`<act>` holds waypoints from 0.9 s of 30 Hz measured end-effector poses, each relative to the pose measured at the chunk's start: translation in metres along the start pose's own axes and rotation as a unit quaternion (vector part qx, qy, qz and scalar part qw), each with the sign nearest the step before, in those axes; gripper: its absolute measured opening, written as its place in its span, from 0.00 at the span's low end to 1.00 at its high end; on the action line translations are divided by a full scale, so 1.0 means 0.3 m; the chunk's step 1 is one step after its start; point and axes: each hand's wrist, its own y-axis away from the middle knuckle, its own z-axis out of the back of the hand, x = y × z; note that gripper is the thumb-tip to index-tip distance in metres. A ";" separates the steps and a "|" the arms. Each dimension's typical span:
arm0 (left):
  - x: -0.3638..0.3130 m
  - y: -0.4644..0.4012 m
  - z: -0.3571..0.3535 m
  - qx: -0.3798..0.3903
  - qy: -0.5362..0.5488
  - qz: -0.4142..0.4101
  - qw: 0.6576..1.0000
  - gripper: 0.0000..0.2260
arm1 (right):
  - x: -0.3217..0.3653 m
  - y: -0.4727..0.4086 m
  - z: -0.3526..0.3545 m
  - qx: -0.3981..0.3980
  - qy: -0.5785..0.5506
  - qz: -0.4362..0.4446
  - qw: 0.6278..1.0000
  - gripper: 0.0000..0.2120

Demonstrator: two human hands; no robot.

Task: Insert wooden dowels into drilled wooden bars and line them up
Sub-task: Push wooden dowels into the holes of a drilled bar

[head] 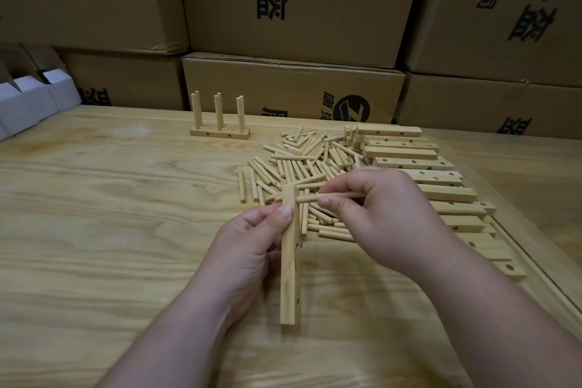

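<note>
I see my left hand (252,239) gripping one drilled bar (290,261), right hand (378,214) pinching one dowel (327,197) at its top hole; six dowels stand in the finished bars (219,132).

2 bare forearms reach in from the bottom edge, no sleeve, glove, watch or ring showing on either, and the left hand (252,242) and right hand (384,211) both have short, plainly trimmed, unpainted nails visible on the thumbs and on a few fingertips.
</note>
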 end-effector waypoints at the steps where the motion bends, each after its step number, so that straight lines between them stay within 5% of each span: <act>1: -0.001 0.001 0.000 0.002 0.000 0.000 1.000 0.12 | -0.001 0.000 0.000 0.003 -0.004 -0.005 1.000 0.05; 17: -0.008 0.000 0.003 0.024 0.015 -0.014 1.000 0.08 | -0.001 -0.009 0.005 0.035 -0.039 -0.023 0.998 0.04; 27: -0.020 0.013 -0.002 0.022 -0.003 0.040 0.999 0.10 | 0.021 -0.002 0.008 0.047 0.128 0.080 0.987 0.12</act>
